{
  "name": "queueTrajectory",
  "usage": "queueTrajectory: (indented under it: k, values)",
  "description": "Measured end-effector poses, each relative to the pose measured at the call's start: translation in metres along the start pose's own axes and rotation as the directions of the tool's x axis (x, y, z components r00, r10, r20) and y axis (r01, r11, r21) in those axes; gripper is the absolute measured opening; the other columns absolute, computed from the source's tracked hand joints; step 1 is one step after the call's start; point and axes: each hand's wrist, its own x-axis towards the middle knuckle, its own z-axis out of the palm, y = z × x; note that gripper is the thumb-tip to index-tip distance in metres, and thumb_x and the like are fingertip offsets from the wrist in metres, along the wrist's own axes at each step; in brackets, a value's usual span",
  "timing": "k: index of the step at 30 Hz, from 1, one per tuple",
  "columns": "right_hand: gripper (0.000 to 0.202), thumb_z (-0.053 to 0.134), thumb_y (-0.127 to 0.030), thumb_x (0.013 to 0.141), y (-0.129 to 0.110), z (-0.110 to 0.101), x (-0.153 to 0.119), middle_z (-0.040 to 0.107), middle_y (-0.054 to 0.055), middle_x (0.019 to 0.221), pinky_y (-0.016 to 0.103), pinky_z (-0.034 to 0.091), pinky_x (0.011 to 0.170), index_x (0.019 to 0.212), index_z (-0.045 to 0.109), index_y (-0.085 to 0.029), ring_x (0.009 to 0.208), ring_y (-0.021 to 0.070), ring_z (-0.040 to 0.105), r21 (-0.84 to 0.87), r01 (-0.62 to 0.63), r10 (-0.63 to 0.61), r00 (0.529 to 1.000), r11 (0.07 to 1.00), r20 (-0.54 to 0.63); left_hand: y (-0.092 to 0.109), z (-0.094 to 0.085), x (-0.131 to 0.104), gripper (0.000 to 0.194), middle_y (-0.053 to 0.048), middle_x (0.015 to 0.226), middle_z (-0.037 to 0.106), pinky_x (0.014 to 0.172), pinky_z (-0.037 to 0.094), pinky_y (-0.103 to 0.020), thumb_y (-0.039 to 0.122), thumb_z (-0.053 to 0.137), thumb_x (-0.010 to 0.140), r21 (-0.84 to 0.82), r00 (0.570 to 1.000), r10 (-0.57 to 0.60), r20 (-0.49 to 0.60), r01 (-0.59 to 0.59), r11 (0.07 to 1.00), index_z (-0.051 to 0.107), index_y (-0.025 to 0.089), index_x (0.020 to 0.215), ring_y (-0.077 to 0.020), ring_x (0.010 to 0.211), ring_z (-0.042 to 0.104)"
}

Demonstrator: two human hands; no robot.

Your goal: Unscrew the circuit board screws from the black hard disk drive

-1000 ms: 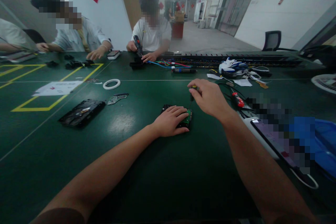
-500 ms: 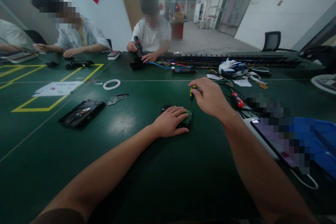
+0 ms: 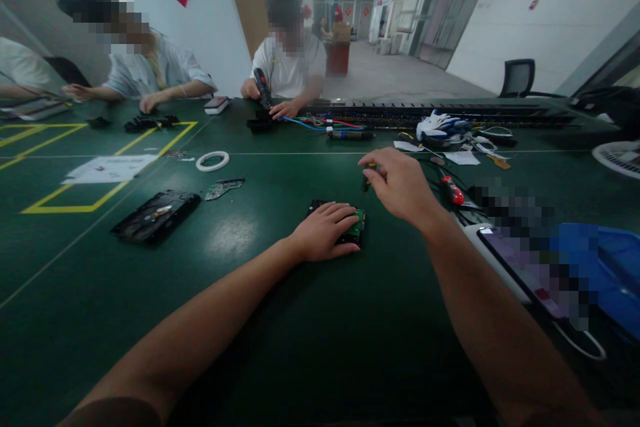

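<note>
A hard drive (image 3: pixel 361 235) with a green circuit board (image 3: pixel 355 226) facing up lies on the table in front of me. My left hand (image 3: pixel 327 230) rests flat across it, fingers stretched out over the board and thumb along the near edge. It covers much of the drive. Above the drive's far right corner, my right hand (image 3: pixel 397 183) grips a small black and yellow screwdriver (image 3: pixel 369 177) between thumb and fingers. The screwdriver stands nearly upright, its thin shaft pointing down at that corner. Whether the tip sits in a screw is too small to tell.
Left on the green table are a black drive casing (image 3: pixel 156 215), a loose circuit board (image 3: pixel 224 188) and a tape roll (image 3: pixel 213 161). To the right lie a red screwdriver (image 3: pixel 453 191), a phone (image 3: pixel 520 270) and a blue tray (image 3: pixel 613 267). Co-workers sit opposite.
The screwdriver handle looks turned, with less yellow showing. Both my hands stay in place. At the far left, a co-worker's hand has moved right, to dark parts on the table.
</note>
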Motion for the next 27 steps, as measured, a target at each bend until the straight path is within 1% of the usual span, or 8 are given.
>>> queueTrajectory:
  k: [2, 5, 10, 14, 18, 20, 22, 27]
  values:
    - [0.024, 0.057, -0.013, 0.093, -0.0004, -0.0011, -0.0003, 0.074, 0.009, 0.112, 0.042, 0.049, 0.089, 0.11, 0.07, -0.022, 0.093, 0.0253, 0.066, 0.002, -0.002, 0.002, 1.0, 1.0, 0.006, 0.0, 0.0001, 0.0, 0.074, -0.014, 0.159, 0.051, 0.126, 0.032, -0.054, 0.072, 0.047, 0.1, 0.0, 1.0, -0.002, -0.001, 0.002, 1.0, 0.049, 0.02, 0.152, -0.0339, 0.149, 0.046]
    - [0.027, 0.055, -0.012, 0.092, -0.0012, -0.0017, -0.0007, 0.075, 0.011, 0.112, 0.042, 0.049, 0.089, 0.113, 0.069, -0.019, 0.093, 0.0267, 0.068, -0.012, -0.004, 0.004, 1.0, 1.0, 0.023, 0.0, 0.0002, -0.0003, 0.074, -0.014, 0.158, 0.052, 0.126, 0.033, -0.054, 0.072, 0.047, 0.1, -0.004, 1.0, -0.003, 0.001, 0.003, 1.0, 0.049, 0.02, 0.152, -0.0337, 0.149, 0.046]
    - [0.025, 0.054, -0.013, 0.093, -0.0009, -0.0009, -0.0013, 0.076, 0.01, 0.109, 0.042, 0.048, 0.089, 0.111, 0.068, -0.021, 0.094, 0.0273, 0.068, -0.032, 0.004, -0.003, 1.0, 0.999, 0.03, -0.0002, 0.001, -0.0006, 0.074, -0.014, 0.158, 0.052, 0.126, 0.033, -0.054, 0.072, 0.048, 0.099, -0.008, 1.0, -0.004, -0.006, 0.004, 1.0, 0.049, 0.02, 0.153, -0.0338, 0.149, 0.045]
    - [0.02, 0.057, -0.014, 0.093, -0.0019, -0.0013, -0.0014, 0.074, 0.009, 0.106, 0.041, 0.047, 0.087, 0.108, 0.067, -0.021, 0.091, 0.0256, 0.067, -0.044, 0.016, -0.016, 1.0, 0.999, 0.016, -0.0002, 0.0019, -0.0003, 0.074, -0.014, 0.157, 0.052, 0.126, 0.032, -0.054, 0.072, 0.047, 0.1, 0.004, 1.0, -0.005, -0.015, 0.005, 1.0, 0.05, 0.02, 0.152, -0.0338, 0.149, 0.045]
    - [0.011, 0.065, -0.023, 0.094, -0.0045, -0.0015, -0.0016, 0.071, 0.008, 0.1, 0.039, 0.045, 0.081, 0.104, 0.068, -0.022, 0.085, 0.0243, 0.063, -0.086, 0.016, -0.014, 1.0, 0.996, 0.021, 0.0001, 0.0018, -0.0002, 0.074, -0.014, 0.157, 0.053, 0.126, 0.032, -0.054, 0.072, 0.047, 0.1, 0.004, 1.0, 0.001, -0.021, 0.0, 1.0, 0.051, 0.019, 0.151, -0.0334, 0.149, 0.046]
    - [0.01, 0.069, -0.028, 0.094, -0.0048, -0.0005, -0.0017, 0.069, 0.008, 0.099, 0.038, 0.044, 0.079, 0.101, 0.066, -0.022, 0.086, 0.025, 0.062, -0.112, 0.006, -0.005, 1.0, 0.994, 0.014, 0.0003, 0.0015, -0.0003, 0.074, -0.014, 0.157, 0.053, 0.126, 0.033, -0.054, 0.072, 0.047, 0.1, 0.003, 1.0, 0.001, -0.024, -0.001, 1.0, 0.051, 0.02, 0.151, -0.0334, 0.149, 0.046]
    - [0.011, 0.07, -0.03, 0.093, -0.004, 0.0009, -0.0018, 0.069, 0.008, 0.099, 0.039, 0.044, 0.079, 0.099, 0.065, -0.022, 0.089, 0.0263, 0.062, -0.142, -0.01, 0.01, 1.0, 0.99, -0.004, 0.0005, 0.0012, -0.0004, 0.074, -0.014, 0.157, 0.053, 0.126, 0.033, -0.054, 0.073, 0.047, 0.1, 0.006, 1.0, 0.0, -0.022, 0.0, 1.0, 0.051, 0.019, 0.151, -0.0336, 0.149, 0.046]
    - [0.008, 0.067, -0.023, 0.091, -0.0016, 0.0049, -0.0016, 0.071, 0.009, 0.103, 0.039, 0.044, 0.078, 0.098, 0.064, -0.022, 0.093, 0.0273, 0.064, -0.175, -0.037, 0.03, 0.999, 0.984, -0.044, 0.0007, 0.0006, -0.0003, 0.074, -0.014, 0.157, 0.053, 0.126, 0.033, -0.054, 0.072, 0.047, 0.1, 0.007, 1.0, -0.002, -0.018, 0.002, 1.0, 0.051, 0.018, 0.151, -0.0336, 0.149, 0.045]
